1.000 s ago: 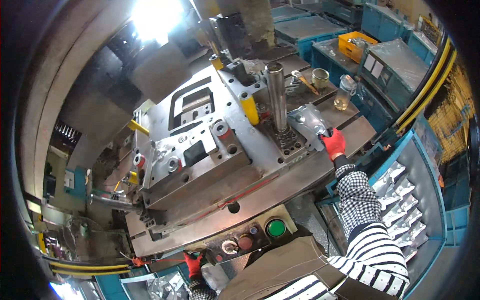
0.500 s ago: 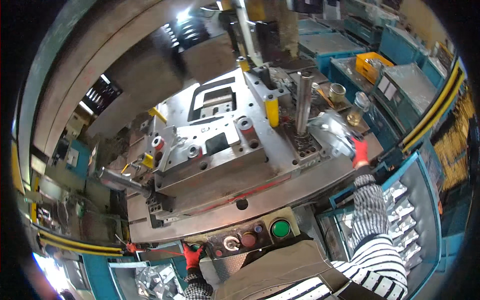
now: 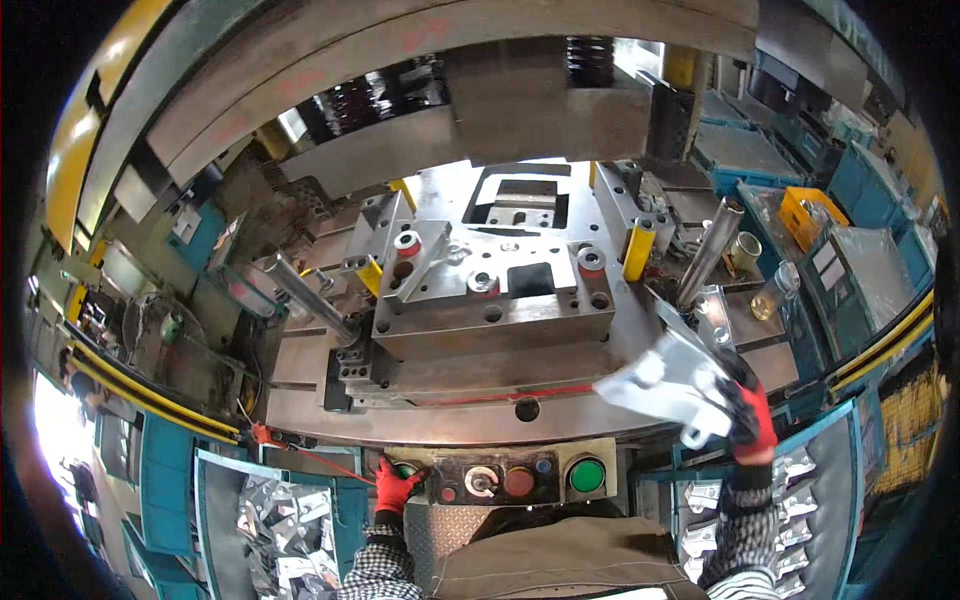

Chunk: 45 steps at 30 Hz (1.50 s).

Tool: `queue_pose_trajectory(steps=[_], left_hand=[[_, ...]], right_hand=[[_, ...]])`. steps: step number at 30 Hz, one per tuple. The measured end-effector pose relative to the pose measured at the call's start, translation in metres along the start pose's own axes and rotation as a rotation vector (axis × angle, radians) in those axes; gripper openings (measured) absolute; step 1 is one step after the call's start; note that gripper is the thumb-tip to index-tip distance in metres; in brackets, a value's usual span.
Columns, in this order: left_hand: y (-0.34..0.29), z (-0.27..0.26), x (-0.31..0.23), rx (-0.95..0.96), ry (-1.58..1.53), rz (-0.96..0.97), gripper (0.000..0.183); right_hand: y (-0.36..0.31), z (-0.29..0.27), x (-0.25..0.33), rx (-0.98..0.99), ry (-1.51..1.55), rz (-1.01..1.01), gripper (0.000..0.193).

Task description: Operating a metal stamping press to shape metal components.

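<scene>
My right hand (image 3: pixel 752 415), in a red and black glove, is closed on the edge of a bent, silvery sheet-metal part (image 3: pixel 665 385). The part hangs tilted over the front right of the press bed, slightly smeared by motion; whether it is one piece or several stacked I cannot tell. My left hand (image 3: pixel 398 484), gloved alike, lies with thumb and fingers apart over the green button (image 3: pixel 404 470) at the left end of the control panel (image 3: pixel 455 483). Ahead stands the lower die (image 3: pixel 500 325), a steel block with round locating posts.
Steel guide posts rise at the left (image 3: pixel 312 300) and right (image 3: pixel 712 250) of the die. The press ram (image 3: pixel 550 120) hangs above. Metal parts lie in a left bin (image 3: pixel 205 500) and in rows in a right bin (image 3: pixel 850 480). A glass jar (image 3: pixel 775 292) stands at the right.
My right hand has brought the sheet-metal part nearer and lower, from beside the right guide post. My left hand stays at the button. The view has swung round to the left.
</scene>
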<state>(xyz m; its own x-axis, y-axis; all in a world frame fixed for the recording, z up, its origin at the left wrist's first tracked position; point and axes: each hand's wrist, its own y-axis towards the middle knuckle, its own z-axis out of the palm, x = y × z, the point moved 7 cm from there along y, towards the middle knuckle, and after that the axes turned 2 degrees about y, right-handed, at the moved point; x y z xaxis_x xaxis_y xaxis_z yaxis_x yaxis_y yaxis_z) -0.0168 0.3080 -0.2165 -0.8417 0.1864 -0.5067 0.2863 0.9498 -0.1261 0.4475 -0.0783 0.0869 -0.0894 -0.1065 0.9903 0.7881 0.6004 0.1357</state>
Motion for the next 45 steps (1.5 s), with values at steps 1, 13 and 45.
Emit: queue_pose_trajectory(steps=[1, 13, 45], left_hand=[[-0.001, 0.001, -0.004, -0.001, -0.012, -0.004, 0.116], [-0.009, -0.009, -0.012, -0.021, 0.004, -0.062, 0.115], [-0.013, 0.012, 0.022, 0.569, -0.757, -0.368, 0.099]], right_hand=[[0.023, 0.025, 0.004, 0.067, 0.015, -0.047, 0.039], [0.298, 0.195, -0.037, 0.579, -0.266, 0.113, 0.027], [0.045, 0.245, -0.009, 0.743, -0.685, -0.308, 0.033]])
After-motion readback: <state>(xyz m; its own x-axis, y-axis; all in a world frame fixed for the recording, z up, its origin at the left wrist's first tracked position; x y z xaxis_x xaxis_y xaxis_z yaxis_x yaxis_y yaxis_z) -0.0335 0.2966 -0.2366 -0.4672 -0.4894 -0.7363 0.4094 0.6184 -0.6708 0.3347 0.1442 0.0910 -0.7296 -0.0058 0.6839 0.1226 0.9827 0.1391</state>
